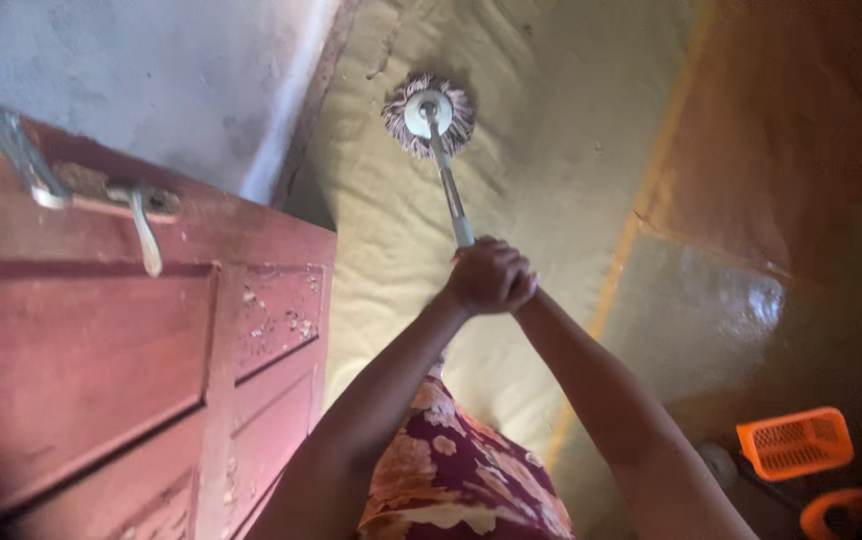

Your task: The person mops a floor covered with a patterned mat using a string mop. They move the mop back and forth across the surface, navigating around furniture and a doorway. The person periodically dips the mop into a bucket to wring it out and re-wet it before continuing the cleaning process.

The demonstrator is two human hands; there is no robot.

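Both my hands grip the metal handle of a mop (448,185). My left hand (479,275) wraps over the handle, and my right hand (523,290) is clasped against it from the right, mostly hidden behind the left. The mop's round stringy head (428,116) rests flat on the yellowish floor covering (531,150), out ahead of me near the wall. My forearms reach forward over my floral-patterned garment (451,470).
A red panelled wooden door (131,360) with a metal latch (146,225) stands open at left. A grey wall (151,70) lies beyond it. A wet shiny floor patch (711,310) is at right. An orange plastic basket (794,441) sits at lower right.
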